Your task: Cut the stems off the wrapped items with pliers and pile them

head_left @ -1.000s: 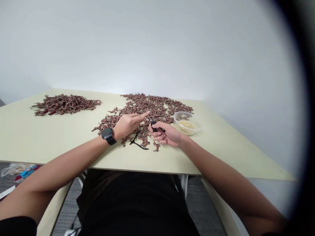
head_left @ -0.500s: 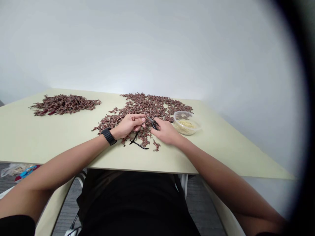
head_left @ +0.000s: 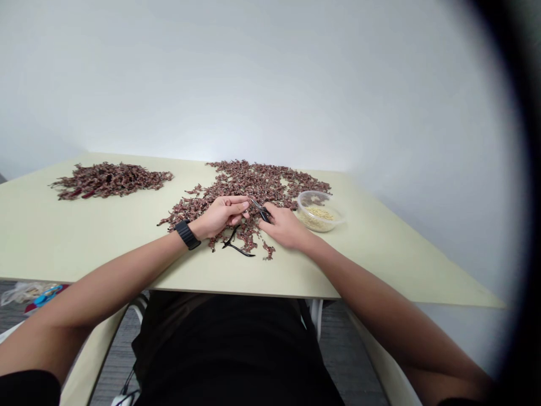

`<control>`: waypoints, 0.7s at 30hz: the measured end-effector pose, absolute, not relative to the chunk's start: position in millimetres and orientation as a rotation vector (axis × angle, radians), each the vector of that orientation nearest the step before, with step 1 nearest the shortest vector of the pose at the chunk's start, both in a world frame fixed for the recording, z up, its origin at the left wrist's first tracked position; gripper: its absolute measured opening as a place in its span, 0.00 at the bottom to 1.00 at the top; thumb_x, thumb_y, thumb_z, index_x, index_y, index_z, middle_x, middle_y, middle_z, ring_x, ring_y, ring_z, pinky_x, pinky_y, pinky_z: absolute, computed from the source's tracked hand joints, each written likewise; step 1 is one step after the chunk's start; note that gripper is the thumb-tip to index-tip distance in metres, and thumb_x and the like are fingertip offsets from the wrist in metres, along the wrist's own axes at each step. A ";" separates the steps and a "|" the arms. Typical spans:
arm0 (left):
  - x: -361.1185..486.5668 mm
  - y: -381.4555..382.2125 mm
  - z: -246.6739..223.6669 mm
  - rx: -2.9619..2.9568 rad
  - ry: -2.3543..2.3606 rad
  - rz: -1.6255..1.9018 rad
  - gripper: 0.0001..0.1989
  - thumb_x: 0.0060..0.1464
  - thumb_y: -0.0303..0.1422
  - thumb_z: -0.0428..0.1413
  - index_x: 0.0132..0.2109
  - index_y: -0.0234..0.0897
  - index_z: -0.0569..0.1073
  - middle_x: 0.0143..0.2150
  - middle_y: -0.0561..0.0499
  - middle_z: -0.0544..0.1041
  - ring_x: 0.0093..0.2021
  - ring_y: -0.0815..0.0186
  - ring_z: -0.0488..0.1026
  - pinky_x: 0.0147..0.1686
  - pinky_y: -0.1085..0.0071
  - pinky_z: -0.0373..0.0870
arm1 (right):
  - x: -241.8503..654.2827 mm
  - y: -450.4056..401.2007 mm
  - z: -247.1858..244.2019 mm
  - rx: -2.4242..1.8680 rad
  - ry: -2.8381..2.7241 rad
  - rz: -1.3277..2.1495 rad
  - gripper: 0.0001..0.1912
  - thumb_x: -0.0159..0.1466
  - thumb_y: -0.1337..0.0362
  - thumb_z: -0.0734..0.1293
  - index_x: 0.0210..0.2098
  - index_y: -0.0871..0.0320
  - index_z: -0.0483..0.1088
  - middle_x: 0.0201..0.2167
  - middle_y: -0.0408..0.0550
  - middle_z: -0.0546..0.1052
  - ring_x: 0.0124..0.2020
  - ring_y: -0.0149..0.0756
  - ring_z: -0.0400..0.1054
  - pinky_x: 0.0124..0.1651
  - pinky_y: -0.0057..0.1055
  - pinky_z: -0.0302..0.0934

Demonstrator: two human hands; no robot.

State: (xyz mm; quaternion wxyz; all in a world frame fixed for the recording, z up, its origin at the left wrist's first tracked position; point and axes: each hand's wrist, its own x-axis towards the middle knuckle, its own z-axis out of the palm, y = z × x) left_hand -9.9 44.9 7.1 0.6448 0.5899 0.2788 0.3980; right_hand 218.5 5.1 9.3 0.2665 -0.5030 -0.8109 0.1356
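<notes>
Over a spread of small reddish-brown pieces point(head_left: 249, 179), my left hand point(head_left: 222, 216) pinches something too small to make out between thumb and fingers. My right hand point(head_left: 285, 224) is closed round the dark handles of a pair of small pliers point(head_left: 264, 213). Their metal tip meets the fingertips of my left hand. On the table in front of my hands lies a second black-handled tool point(head_left: 239, 248), its head partly hidden among the pieces. A clear plastic bowl point(head_left: 318, 219) with small pale yellow bits stands just right of my right hand.
A separate heap of the reddish-brown pieces point(head_left: 112, 180) lies at the left of the pale yellow table point(head_left: 380, 248). Behind the table rises a white wall point(head_left: 211, 79). Below, at the left, a plastic bag point(head_left: 23, 293) and a blue item point(head_left: 47, 295) show.
The pliers and both hands stay in nearly the same place, with only a slight shift of the fingers and the tool's tip.
</notes>
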 end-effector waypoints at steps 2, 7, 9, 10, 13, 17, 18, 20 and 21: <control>-10.1 44.7 7.2 1.336 0.633 0.910 0.25 0.56 0.39 0.67 0.58 0.31 0.78 0.34 0.48 0.78 0.21 0.78 0.61 0.20 0.77 0.55 | 218.5 4.8 9.8 -1.362 -2.189 0.365 0.08 0.66 0.57 0.63 0.35 0.54 0.61 0.26 0.40 0.70 0.26 0.34 0.61 0.31 0.30 0.46; -10.3 44.7 8.1 1.343 0.629 0.910 0.24 0.57 0.38 0.67 0.57 0.31 0.78 0.35 0.47 0.78 0.21 0.78 0.61 0.21 0.77 0.55 | 218.3 5.1 9.7 -1.361 -2.193 0.364 0.08 0.66 0.58 0.63 0.35 0.54 0.61 0.26 0.40 0.70 0.26 0.34 0.61 0.31 0.30 0.46; -10.5 45.4 7.9 1.338 0.625 0.908 0.24 0.57 0.38 0.67 0.57 0.31 0.78 0.35 0.47 0.78 0.21 0.78 0.61 0.21 0.77 0.55 | 218.2 5.1 9.5 -1.357 -2.195 0.368 0.07 0.66 0.58 0.63 0.35 0.54 0.61 0.26 0.40 0.69 0.26 0.34 0.60 0.31 0.30 0.46; -10.7 45.8 7.6 1.336 0.623 0.908 0.24 0.57 0.38 0.67 0.58 0.31 0.78 0.35 0.48 0.78 0.21 0.78 0.61 0.21 0.77 0.55 | 218.2 5.0 9.5 -1.356 -2.193 0.371 0.07 0.66 0.58 0.62 0.35 0.54 0.61 0.26 0.39 0.69 0.26 0.34 0.60 0.31 0.30 0.46; -10.7 46.3 6.2 1.342 0.625 0.903 0.25 0.57 0.39 0.67 0.58 0.31 0.77 0.35 0.47 0.78 0.21 0.78 0.61 0.21 0.77 0.55 | 218.2 4.7 9.4 -1.353 -2.182 0.386 0.08 0.66 0.58 0.63 0.34 0.54 0.60 0.25 0.39 0.68 0.25 0.33 0.59 0.31 0.30 0.46; -8.4 42.2 6.0 1.402 0.665 0.949 0.30 0.56 0.40 0.67 0.62 0.31 0.75 0.36 0.46 0.79 0.22 0.78 0.61 0.22 0.77 0.56 | 216.9 5.1 9.1 -1.333 -2.148 0.460 0.10 0.66 0.56 0.63 0.33 0.54 0.60 0.26 0.39 0.70 0.28 0.34 0.60 0.32 0.30 0.48; -7.5 40.0 6.7 1.440 0.684 0.968 0.32 0.56 0.41 0.67 0.63 0.31 0.74 0.35 0.46 0.79 0.22 0.77 0.61 0.22 0.77 0.57 | 216.3 5.5 8.8 -1.323 -2.135 0.489 0.11 0.66 0.55 0.63 0.32 0.54 0.61 0.27 0.40 0.70 0.29 0.34 0.61 0.33 0.30 0.49; -5.5 35.0 8.7 1.541 0.739 0.999 0.34 0.56 0.42 0.66 0.66 0.31 0.72 0.31 0.49 0.77 0.22 0.76 0.61 0.22 0.77 0.57 | 215.1 6.6 7.7 -1.299 -2.113 0.566 0.11 0.66 0.55 0.62 0.33 0.55 0.62 0.29 0.40 0.71 0.31 0.35 0.62 0.35 0.30 0.51; -4.5 32.5 9.7 1.594 0.769 1.011 0.35 0.57 0.43 0.65 0.67 0.30 0.71 0.29 0.51 0.76 0.22 0.76 0.61 0.21 0.77 0.57 | 214.5 7.3 7.0 -1.288 -2.104 0.608 0.10 0.66 0.55 0.62 0.33 0.55 0.63 0.29 0.41 0.72 0.32 0.35 0.63 0.36 0.30 0.52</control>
